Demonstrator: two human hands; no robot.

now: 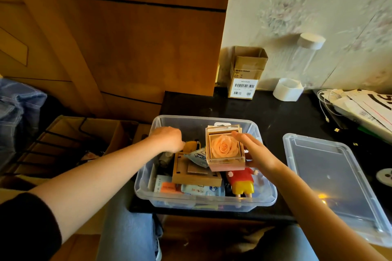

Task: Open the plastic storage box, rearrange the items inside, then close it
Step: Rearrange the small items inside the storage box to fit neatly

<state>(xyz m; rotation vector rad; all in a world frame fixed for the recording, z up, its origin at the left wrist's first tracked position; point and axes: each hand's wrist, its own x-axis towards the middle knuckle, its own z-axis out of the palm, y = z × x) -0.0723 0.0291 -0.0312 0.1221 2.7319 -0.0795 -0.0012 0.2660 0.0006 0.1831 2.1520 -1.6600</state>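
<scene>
The clear plastic storage box (265, 195) stands open on the black table, its lid (331, 184) lying flat to the right. My right hand (257, 153) grips a clear cube holding a peach rose (224, 147), raised over the box's right half. My left hand (169, 139) reaches down into the box's left side with curled fingers near a yellow item (192, 146); what it holds, if anything, is hidden. Inside lie a wooden box (195, 174), a red-and-yellow figurine (242, 184), and printed packets (197, 157).
A small cardboard carton (246, 74), a white tape roll (288, 89) and a clear capped tube (305, 53) stand at the back by the wall. Papers and cables (360, 104) lie at the right. A wooden cabinet (127, 38) rises on the left.
</scene>
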